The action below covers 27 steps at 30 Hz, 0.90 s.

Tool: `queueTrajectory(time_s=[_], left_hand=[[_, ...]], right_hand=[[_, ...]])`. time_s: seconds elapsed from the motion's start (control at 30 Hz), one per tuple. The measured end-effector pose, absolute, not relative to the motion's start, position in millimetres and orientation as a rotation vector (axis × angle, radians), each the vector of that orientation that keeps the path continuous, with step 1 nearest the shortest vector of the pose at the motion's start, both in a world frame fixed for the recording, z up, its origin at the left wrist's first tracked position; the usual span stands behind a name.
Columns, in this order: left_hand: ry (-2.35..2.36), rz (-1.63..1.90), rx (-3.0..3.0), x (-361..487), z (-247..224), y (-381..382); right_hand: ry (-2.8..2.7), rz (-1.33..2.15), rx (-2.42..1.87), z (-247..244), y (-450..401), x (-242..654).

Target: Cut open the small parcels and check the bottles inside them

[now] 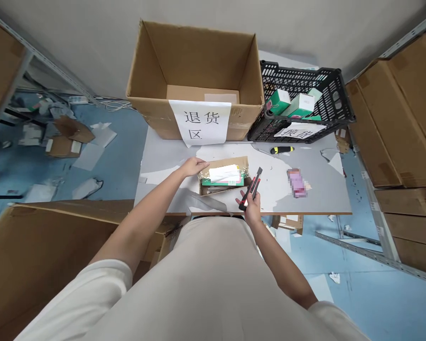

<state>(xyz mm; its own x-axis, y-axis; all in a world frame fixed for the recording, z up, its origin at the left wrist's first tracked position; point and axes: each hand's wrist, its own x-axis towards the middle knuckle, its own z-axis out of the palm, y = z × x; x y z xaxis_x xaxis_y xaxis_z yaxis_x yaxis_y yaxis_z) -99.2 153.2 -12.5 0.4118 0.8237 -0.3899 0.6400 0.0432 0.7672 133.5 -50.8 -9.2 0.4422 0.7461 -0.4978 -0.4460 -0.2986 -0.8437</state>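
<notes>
Small flat cardboard parcel (223, 176), centre of frame on grey table (326, 189): crinkled clear wrap, white label, green edge. Left hand (194, 166) rests flat on its left end, fingers loose. Right hand (252, 206) grips slim red-black utility knife (250, 188), angled up beside the parcel. Behind: open brown carton (195, 76) with paper sign, black lattice crate (305, 102)

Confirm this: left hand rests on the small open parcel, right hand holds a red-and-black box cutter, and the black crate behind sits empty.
Not quite. The head view shows the black crate holding green and white boxes. The left hand does rest on the small open parcel, and the right hand holds the box cutter.
</notes>
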Motion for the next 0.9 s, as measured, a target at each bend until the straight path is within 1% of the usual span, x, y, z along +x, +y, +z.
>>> queueTrajectory(time_s=[0.13, 0.3, 0.43, 0.67, 0.8, 0.9], left_hand=[[1.411, 0.389, 1.507, -105, -19, 110], [1.402, 0.617, 0.989, -93, -28, 38], [1.472, 0.629, 0.999, -84, -34, 15], [1.425, 0.544, 1.206, -87, -32, 47], [1.370, 0.541, 1.415, -77, -19, 89], [1.370, 0.597, 1.562, -65, -15, 133]], right_hand=[[-0.441, 1.181, -1.420, -9, -12, 143], [-0.698, 1.123, -1.502, -8, 29, 151], [-0.732, 1.120, -1.520, -11, 32, 151], [-0.610, 1.205, -1.496, -18, -7, 148], [-0.509, 1.240, -1.605, -15, -46, 144], [-0.360, 1.341, -1.556, -9, -72, 135]])
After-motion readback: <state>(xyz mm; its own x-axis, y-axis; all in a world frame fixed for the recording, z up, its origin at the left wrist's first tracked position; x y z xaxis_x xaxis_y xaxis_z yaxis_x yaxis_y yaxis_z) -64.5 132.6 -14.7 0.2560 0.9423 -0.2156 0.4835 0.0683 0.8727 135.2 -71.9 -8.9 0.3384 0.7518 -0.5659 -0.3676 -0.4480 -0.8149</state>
